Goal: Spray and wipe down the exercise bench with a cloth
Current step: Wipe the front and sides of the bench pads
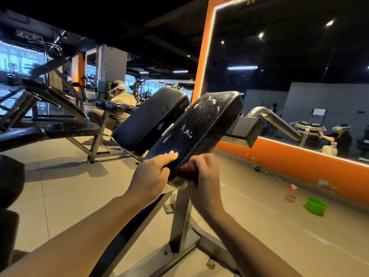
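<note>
L hand [153,172] grasps wet pebbled black pad [201,128] edge; R hand [205,174] blurred, grip unclear.

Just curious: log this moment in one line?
left hand grips right pad | right hand at pad edge | foam on pad

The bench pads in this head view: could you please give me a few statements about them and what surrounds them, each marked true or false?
1. The right pad carries white foam streaks. True.
2. The left hand holds the spray bottle. False: the spray bottle stands on the floor; the left hand grips the pad's lower end.
3. A green bucket sits on the floor beside the spray bottle. True.
4. The right hand hangs away from the bench. False: it is at the pad's lower edge.
5. The left pad is covered in foam. False: it looks mostly bare.
</note>
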`<state>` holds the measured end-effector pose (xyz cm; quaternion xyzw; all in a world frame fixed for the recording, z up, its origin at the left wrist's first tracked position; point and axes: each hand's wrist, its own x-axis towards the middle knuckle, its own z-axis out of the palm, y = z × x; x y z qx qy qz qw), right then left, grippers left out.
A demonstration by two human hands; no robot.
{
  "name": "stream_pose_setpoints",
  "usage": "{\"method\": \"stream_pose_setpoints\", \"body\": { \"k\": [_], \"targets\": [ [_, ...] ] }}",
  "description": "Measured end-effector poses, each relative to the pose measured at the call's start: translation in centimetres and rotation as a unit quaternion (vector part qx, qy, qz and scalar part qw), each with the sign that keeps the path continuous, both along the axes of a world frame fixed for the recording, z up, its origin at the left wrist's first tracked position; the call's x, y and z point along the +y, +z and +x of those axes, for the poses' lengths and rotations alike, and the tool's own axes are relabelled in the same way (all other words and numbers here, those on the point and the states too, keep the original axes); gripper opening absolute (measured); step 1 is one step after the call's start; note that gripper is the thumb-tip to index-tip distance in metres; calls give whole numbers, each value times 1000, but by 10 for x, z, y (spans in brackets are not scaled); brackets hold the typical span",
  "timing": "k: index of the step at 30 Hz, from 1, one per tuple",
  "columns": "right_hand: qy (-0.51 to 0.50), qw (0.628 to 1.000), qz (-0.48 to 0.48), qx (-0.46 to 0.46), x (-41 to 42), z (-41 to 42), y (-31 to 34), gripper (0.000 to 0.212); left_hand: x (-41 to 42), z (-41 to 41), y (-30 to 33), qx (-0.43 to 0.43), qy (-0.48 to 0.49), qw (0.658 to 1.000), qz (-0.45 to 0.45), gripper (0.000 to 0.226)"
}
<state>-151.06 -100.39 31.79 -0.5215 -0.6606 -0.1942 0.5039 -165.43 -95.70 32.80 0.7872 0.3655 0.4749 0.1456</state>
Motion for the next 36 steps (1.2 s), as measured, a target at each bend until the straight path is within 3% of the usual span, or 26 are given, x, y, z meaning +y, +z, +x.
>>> {"method": "stream_pose_setpoints", "body": {
  "k": [3, 6, 9, 14, 18, 21, 25, 29, 33, 36],
  "targets": [
    [61, 996, -59, -23, -23, -2, -16, 45, -1, -2, 1, 5, -10, 1000, -1, 46],
    [42, 996, 12, 83, -22, 14, 20, 58, -1, -3, 2, 1, -13, 1000, -3, 46],
    [-4, 981, 47, 186, -5, 29, 63, 45, -1, -2, 0, -2, -14, 1000, -8, 45],
    [-44, 992, 14, 118, 6, 6, 30, 37, -2, 1, 0, -8, -7, 1000, -17, 44],
    [26, 994, -107, 29, -17, -6, -23, 33, -4, 2, 1, -10, -11, 1000, -20, 48],
    [75, 982, -167, 43, -35, -8, -30, 31, -15, 2, -6, -24, -41, 998, -33, 50],
    [166, 957, -147, 188, -55, -7, -6, 46, -46, 4, -29, -86, -53, 994, 42, 41],
    [200, 939, -111, 259, -62, -1, 16, 38, -61, 5, -18, -147, -133, 980, -29, 35],
    [242, 928, -87, 268, -65, 4, 33, 35, -67, 7, 3, -134, -194, 966, -102, 51],
    [238, 933, -96, 252, -65, 5, 40, 34, -71, 15, 17, -126, -185, 969, -101, 44]
  ]
}}
